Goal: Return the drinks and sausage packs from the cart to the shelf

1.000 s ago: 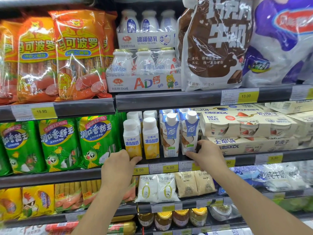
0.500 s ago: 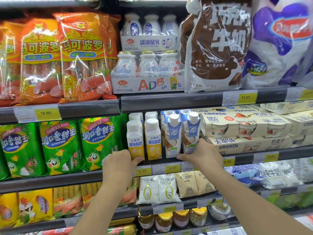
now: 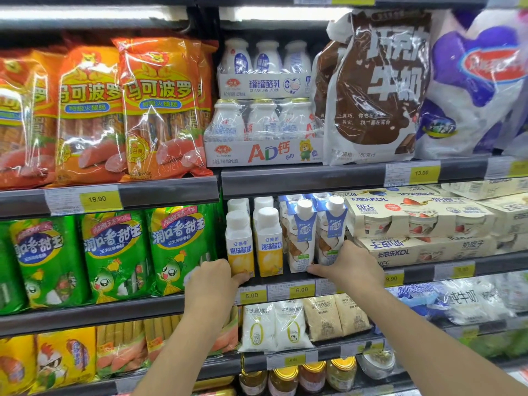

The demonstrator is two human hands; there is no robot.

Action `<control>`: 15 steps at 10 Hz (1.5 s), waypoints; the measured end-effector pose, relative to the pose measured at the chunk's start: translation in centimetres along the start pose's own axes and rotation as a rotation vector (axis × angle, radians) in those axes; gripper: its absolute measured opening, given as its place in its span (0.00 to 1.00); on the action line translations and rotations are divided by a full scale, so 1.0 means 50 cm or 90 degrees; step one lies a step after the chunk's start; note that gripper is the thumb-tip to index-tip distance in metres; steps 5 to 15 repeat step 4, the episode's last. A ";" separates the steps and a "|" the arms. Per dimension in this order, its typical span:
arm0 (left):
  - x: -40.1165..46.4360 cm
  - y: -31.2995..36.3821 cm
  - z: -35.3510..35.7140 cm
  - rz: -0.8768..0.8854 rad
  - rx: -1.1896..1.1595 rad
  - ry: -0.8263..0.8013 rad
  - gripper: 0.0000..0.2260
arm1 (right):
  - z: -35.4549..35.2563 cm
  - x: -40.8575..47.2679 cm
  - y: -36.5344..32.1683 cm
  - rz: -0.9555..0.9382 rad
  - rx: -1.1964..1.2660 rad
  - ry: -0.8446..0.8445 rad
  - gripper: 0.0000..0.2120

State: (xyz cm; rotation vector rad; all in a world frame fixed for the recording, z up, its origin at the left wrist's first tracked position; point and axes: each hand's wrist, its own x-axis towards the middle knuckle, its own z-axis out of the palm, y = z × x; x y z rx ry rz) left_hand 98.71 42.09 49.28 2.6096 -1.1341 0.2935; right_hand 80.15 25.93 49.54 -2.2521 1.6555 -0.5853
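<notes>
Head view takes in a tall grey metal supermarket shelf [image 3: 168, 192] with yellow price tags along its edges. Largest on it are the orange plastic sausage packs [image 3: 160, 110] on the upper left tier and the green plastic sausage packs [image 3: 180, 250] just below them; both rows stand upright and full. To the right, on the middle tier, cream cardboard yoghurt multipacks [image 3: 417, 218] are stacked two high. Between the green packs and the multipacks stand the drinks: two white-capped yellow-and-white yoghurt bottles [image 3: 239, 247] side by side, then two blue-and-white coconut drink cartons [image 3: 300, 238], each pair with more of the same behind it.

The left hand [image 3: 211, 284] rests at the shelf edge with its thumb touching the base of the leftmost yellow bottle; its fingers curl inward, but whether this grip really clasps the bottle cannot be told. The right hand [image 3: 351, 267] lies against the base of the right carton, fingers fairly straight and pointing left along the shelf lip, pressing more than grasping.

The drinks look set in place, so this seems a squaring-up step. The risk is tipping: these containers are tall on narrow bases and sit near the front edge, so a nudge low down or a careless pull-back of either hand could topple one forward or knock its neighbour.
</notes>
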 end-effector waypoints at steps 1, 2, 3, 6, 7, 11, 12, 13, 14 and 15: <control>0.000 -0.004 -0.006 0.012 0.006 -0.001 0.21 | -0.006 -0.004 -0.001 -0.005 0.006 -0.005 0.34; -0.020 -0.007 -0.014 0.046 0.000 -0.014 0.21 | -0.002 -0.014 0.010 -0.011 0.063 -0.019 0.35; -0.031 -0.031 -0.015 0.035 -0.130 -0.074 0.21 | -0.004 -0.028 0.020 -0.017 0.083 -0.019 0.34; -0.040 -0.075 -0.039 0.044 -0.264 -0.213 0.27 | -0.017 -0.043 0.023 -0.032 0.054 -0.009 0.25; -0.040 -0.075 -0.039 0.044 -0.264 -0.213 0.27 | -0.017 -0.043 0.023 -0.032 0.054 -0.009 0.25; -0.040 -0.075 -0.039 0.044 -0.264 -0.213 0.27 | -0.017 -0.043 0.023 -0.032 0.054 -0.009 0.25; -0.040 -0.075 -0.039 0.044 -0.264 -0.213 0.27 | -0.017 -0.043 0.023 -0.032 0.054 -0.009 0.25; -0.040 -0.075 -0.039 0.044 -0.264 -0.213 0.27 | -0.017 -0.043 0.023 -0.032 0.054 -0.009 0.25; -0.040 -0.075 -0.039 0.044 -0.264 -0.213 0.27 | -0.017 -0.043 0.023 -0.032 0.054 -0.009 0.25; -0.040 -0.075 -0.039 0.044 -0.264 -0.213 0.27 | -0.017 -0.043 0.023 -0.032 0.054 -0.009 0.25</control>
